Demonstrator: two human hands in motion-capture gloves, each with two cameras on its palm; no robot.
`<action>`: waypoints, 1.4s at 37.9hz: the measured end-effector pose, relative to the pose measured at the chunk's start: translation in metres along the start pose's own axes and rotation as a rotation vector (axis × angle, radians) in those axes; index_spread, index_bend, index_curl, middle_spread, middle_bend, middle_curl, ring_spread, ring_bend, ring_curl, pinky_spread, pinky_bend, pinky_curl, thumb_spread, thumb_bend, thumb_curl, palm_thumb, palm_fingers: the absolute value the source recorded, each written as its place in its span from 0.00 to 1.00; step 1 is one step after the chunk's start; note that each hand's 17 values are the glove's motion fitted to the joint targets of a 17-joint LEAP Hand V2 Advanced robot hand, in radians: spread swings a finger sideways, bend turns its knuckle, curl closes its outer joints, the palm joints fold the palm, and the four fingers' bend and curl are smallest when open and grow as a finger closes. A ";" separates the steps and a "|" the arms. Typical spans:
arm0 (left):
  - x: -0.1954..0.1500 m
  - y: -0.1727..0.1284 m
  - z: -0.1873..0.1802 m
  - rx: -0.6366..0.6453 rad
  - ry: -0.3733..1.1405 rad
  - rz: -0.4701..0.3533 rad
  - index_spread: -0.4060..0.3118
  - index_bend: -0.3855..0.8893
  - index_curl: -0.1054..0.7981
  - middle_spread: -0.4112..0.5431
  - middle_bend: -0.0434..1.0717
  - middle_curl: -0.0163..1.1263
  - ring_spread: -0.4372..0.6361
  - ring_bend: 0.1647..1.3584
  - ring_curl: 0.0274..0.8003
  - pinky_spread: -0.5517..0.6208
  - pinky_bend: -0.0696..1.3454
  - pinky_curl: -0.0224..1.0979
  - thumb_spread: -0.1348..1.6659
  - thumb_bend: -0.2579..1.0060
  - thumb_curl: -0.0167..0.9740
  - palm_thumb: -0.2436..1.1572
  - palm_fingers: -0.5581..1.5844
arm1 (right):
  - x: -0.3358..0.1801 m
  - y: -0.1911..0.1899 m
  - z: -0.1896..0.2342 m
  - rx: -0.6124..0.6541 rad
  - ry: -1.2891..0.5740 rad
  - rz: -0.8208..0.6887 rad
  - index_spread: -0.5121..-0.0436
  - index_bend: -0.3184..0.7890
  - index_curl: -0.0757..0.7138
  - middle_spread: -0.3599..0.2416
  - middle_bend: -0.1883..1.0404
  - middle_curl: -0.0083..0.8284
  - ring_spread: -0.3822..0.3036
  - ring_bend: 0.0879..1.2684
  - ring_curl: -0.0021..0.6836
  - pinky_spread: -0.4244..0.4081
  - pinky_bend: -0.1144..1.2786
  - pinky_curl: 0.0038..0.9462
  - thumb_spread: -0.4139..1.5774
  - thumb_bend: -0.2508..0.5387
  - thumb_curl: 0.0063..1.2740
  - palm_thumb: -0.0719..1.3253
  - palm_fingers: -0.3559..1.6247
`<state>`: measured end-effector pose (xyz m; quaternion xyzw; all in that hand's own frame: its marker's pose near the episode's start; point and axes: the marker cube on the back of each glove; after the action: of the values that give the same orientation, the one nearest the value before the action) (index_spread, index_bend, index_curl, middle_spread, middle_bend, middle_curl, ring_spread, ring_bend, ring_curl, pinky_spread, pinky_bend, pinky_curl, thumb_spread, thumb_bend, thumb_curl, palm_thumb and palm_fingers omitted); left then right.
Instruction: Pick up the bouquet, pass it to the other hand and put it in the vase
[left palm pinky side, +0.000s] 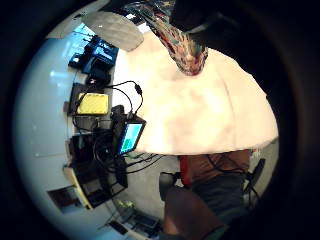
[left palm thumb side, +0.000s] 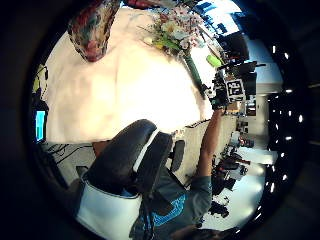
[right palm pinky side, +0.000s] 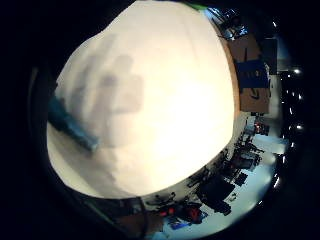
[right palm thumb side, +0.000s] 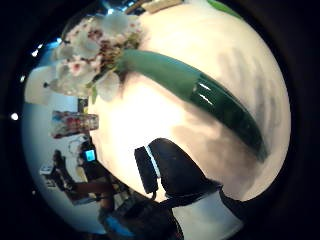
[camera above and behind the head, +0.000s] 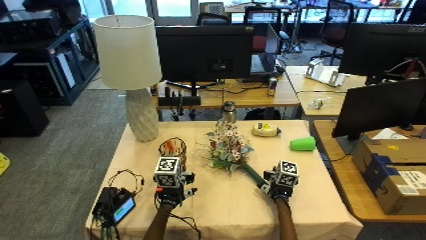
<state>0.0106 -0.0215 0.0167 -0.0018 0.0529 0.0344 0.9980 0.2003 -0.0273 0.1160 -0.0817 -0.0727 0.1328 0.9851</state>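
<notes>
The bouquet (camera above and behind the head: 227, 145) of pale flowers lies on the beige tablecloth (camera above and behind the head: 219, 205), blooms toward the back and its green stem (right palm thumb side: 200, 95) running toward the front right. My right hand (camera above and behind the head: 281, 187) hovers over the stem's end (right palm pinky side: 70, 125). Its fingers are spread and its thumb (right palm thumb side: 175, 175) is apart from the stem. The colourful patterned vase (camera above and behind the head: 172, 148) stands upright left of the flowers. My left hand (camera above and behind the head: 172, 192) hangs just in front of the vase (left palm pinky side: 187, 50), its fingers (left palm thumb side: 130, 155) loosely curled and holding nothing.
A white lamp (camera above and behind the head: 130, 65) stands at the back left corner. A yellowish object (camera above and behind the head: 265, 130) and a green cup (camera above and behind the head: 303, 144) lie at the back right. A small screen device (camera above and behind the head: 120, 207) with cables sits at the front left edge.
</notes>
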 end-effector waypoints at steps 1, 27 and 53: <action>-0.001 -0.001 0.001 -0.001 0.000 0.001 0.66 0.39 0.33 0.68 0.25 0.30 0.82 0.37 0.30 0.86 0.51 0.32 0.62 0.18 0.29 0.23 0.29 | 0.003 -0.002 0.005 -0.006 0.009 0.004 0.24 0.37 0.30 0.70 0.31 0.40 0.85 0.16 0.34 0.89 0.51 0.37 0.73 0.30 0.21 0.24 0.14; -0.007 -0.004 0.013 -0.045 -0.006 -0.010 0.66 0.39 0.34 0.70 0.25 0.31 0.83 0.38 0.31 0.86 0.52 0.33 0.62 0.18 0.30 0.23 0.29 | -0.011 -0.010 0.013 0.089 0.003 -0.010 0.49 0.42 0.47 0.40 0.40 0.48 0.41 0.37 0.50 0.56 0.41 0.34 0.75 0.51 0.32 0.64 0.74; 0.000 -0.009 -0.011 0.037 0.060 0.013 0.66 0.39 0.35 0.70 0.25 0.32 0.83 0.37 0.31 0.86 0.52 0.33 0.63 0.18 0.30 0.24 0.29 | -0.008 -0.003 -0.002 0.118 -0.078 0.125 0.55 0.49 0.63 0.31 0.72 0.72 0.29 0.76 0.83 0.17 0.59 0.50 0.56 0.29 0.48 0.71 0.89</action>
<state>0.0105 -0.0308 0.0053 0.0160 0.0832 0.0398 0.9956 0.1937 -0.0327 0.1141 -0.0227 -0.0977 0.2014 0.9744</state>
